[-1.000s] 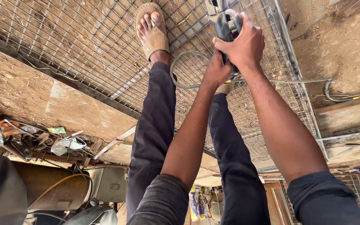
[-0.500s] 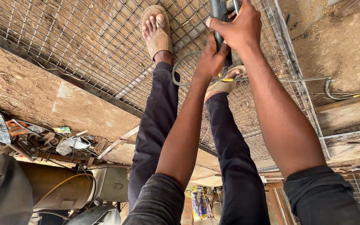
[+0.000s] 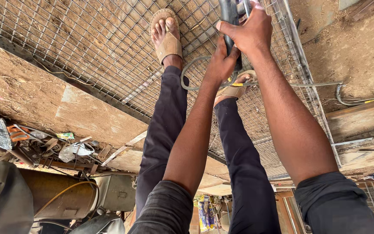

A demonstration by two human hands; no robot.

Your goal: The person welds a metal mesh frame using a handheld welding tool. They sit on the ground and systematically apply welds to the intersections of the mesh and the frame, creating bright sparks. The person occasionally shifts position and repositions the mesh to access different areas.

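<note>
Hands (image 3: 239, 43) gripping dark tool (image 3: 228, 17), wire mesh (image 3: 87, 47), dirt floor (image 3: 351, 39)

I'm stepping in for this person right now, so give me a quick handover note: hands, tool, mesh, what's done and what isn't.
Left hand: wrapped around the lower grip of the dark power tool.
Right hand: clamped over the tool's upper body; the working end is cut off at the frame's top edge.
Wire mesh panel: lies flat on the dirt ground, both sandalled feet standing on it. The tool's grey cable loops over the mesh by the feet.
Done: cannot tell; no cut or weld shows.
Left: whatever work the tool does on the mesh; check it before starting.
</note>
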